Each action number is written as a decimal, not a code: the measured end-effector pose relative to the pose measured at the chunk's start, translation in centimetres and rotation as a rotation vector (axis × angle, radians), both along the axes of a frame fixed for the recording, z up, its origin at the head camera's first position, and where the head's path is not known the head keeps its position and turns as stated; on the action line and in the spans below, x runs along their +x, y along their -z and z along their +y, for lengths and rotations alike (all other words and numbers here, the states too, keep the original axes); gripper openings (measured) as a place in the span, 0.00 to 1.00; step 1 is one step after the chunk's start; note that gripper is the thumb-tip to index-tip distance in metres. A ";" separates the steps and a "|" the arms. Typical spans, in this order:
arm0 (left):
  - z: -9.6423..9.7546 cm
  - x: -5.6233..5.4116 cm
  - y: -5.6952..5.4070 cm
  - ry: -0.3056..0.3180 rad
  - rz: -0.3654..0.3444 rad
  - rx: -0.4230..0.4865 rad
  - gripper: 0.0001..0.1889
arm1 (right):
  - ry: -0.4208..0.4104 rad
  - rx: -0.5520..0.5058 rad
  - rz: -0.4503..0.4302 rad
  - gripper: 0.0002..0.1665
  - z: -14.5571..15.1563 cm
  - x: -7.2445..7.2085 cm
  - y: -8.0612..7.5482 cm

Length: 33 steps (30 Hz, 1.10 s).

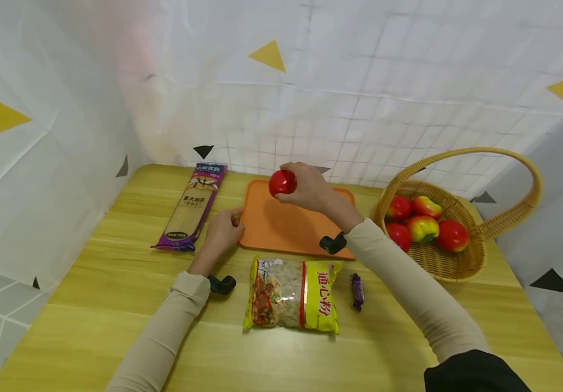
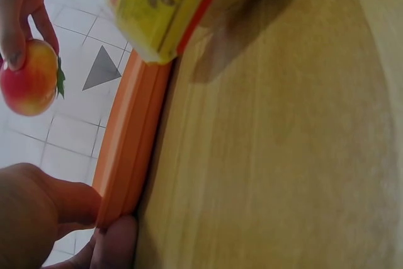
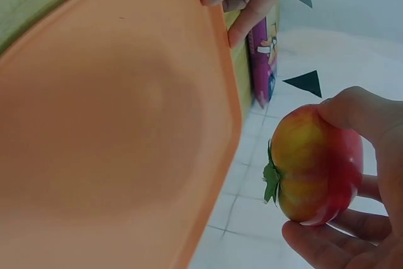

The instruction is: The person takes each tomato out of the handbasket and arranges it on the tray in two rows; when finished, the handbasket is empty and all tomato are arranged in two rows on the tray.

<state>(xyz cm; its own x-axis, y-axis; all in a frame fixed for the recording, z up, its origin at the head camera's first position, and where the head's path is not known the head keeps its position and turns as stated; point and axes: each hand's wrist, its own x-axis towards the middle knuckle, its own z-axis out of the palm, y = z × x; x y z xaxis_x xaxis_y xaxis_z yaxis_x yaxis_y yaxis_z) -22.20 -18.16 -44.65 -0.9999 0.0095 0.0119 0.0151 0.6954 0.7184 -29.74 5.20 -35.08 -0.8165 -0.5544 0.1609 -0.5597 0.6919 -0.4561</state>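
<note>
A red and yellow tomato (image 1: 282, 184) with a green leafy top (image 3: 272, 177) is held up over the orange tray by my right hand (image 1: 311, 188). Thumb and fingers grip it from opposite sides in the right wrist view. At the left edge of the orange tray (image 1: 281, 228), my left hand (image 1: 224, 231) pinches the rim. The left wrist view shows the thumb above the tray's rim (image 2: 135, 137) and a finger beneath it. The tray lies flat on the table, with the tomato's shadow on its floor.
A wicker basket (image 1: 477, 258) with a tall handle stands at the right, holding several tomatoes (image 1: 453, 236). Left of the tray lies a purple spaghetti pack (image 1: 190, 204). Before it are a yellow pasta bag (image 1: 291, 294) and a small purple wrapped candy (image 1: 357, 292). White curtains hang behind the table.
</note>
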 end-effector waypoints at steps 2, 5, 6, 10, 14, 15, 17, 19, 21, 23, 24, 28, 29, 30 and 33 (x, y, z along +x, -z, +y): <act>0.0 0.0 0.0 -0.002 0.003 -0.003 0.27 | -0.003 -0.002 -0.006 0.41 -0.4 -0.3 0.2; 0.0 0.0 0.0 0.002 0.004 0.000 0.27 | 0.001 -0.002 -0.018 0.41 -0.9 -0.8 0.5; 0.1 0.0 0.0 0.002 0.005 0.001 0.27 | 0.006 -0.001 -0.023 0.42 -1.0 -0.9 0.6; 0.2 0.0 0.0 0.007 0.008 -0.002 0.27 | 0.031 -0.003 -0.051 0.41 -1.5 -1.5 1.3; 0.1 0.0 0.1 -0.011 0.010 -0.021 0.26 | 0.040 -0.028 -0.091 0.41 -2.1 -2.0 1.9; 0.0 0.0 0.2 -0.014 0.010 -0.022 0.26 | 0.042 -0.036 -0.099 0.41 -2.3 -2.1 2.1; 0.0 -0.1 0.2 -0.018 0.014 -0.023 0.26 | 0.046 -0.050 -0.108 0.41 -2.5 -2.3 2.3; -0.1 -0.2 0.3 -0.012 0.018 -0.018 0.26 | 0.056 -0.057 -0.110 0.40 -2.7 -2.6 2.6; -0.1 -0.2 0.3 -0.010 0.024 -0.017 0.26 | 0.064 -0.063 -0.120 0.40 -2.9 -2.9 2.9; -0.2 -0.2 0.3 -0.013 0.033 -0.019 0.26 | 0.072 -0.068 -0.136 0.40 -3.0 -3.1 3.1; -0.2 -0.2 0.3 -0.013 0.036 -0.021 0.26 | 0.076 -0.069 -0.144 0.40 -3.1 -3.3 3.2; -0.1 -0.1 0.2 -0.018 0.041 -0.031 0.26 | 0.086 -0.080 -0.178 0.40 -3.4 -3.7 3.5; -0.1 -0.1 0.2 -0.017 0.039 -0.031 0.26 | 0.087 -0.084 -0.182 0.40 -3.5 -3.8 3.6; -0.1 -0.1 0.2 -0.016 0.037 -0.033 0.26 | 0.086 -0.091 -0.187 0.40 -3.6 -3.8 3.7; 0.0 -0.2 0.2 -0.015 0.030 -0.030 0.26 | 0.085 -0.100 -0.195 0.40 -3.8 -4.1 3.9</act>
